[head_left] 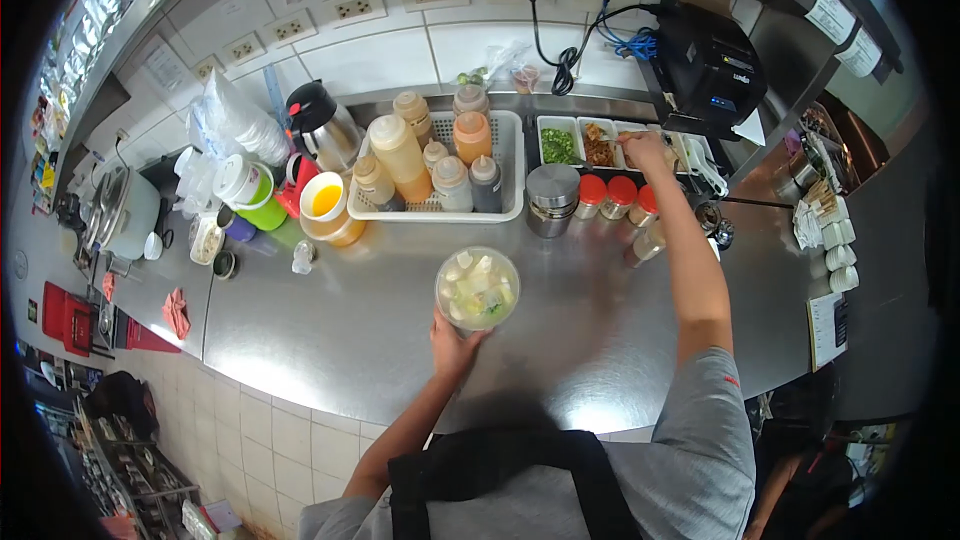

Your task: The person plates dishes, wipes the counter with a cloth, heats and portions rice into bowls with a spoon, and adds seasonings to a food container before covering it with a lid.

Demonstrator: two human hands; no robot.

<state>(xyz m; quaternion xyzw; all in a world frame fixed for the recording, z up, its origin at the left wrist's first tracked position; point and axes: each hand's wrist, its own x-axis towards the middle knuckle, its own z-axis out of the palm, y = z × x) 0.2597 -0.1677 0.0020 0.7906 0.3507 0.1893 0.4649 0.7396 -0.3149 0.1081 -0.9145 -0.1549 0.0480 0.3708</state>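
My left hand (457, 347) is wrapped round the near side of a clear round plastic bowl (478, 289). Pale chunks and a few green bits sit in liquid inside the bowl, which is upright over the steel counter. My right hand (648, 152) is stretched out to a row of small white containers at the back right. Its fingers are closed over the third container (628, 128); what they hold is too small to make out. Beside it are a container of brown crispy bits (600, 144) and one of chopped green onion (557, 146).
Squeeze bottles (398, 155) stand in a white basket (520, 180). Red-lidded jars (620, 198) and a steel canister (552, 200) sit below my right forearm. A yellow-filled tub (330, 208), a steel jug (322, 127) and a black printer (712, 60) are on the counter (330, 330).
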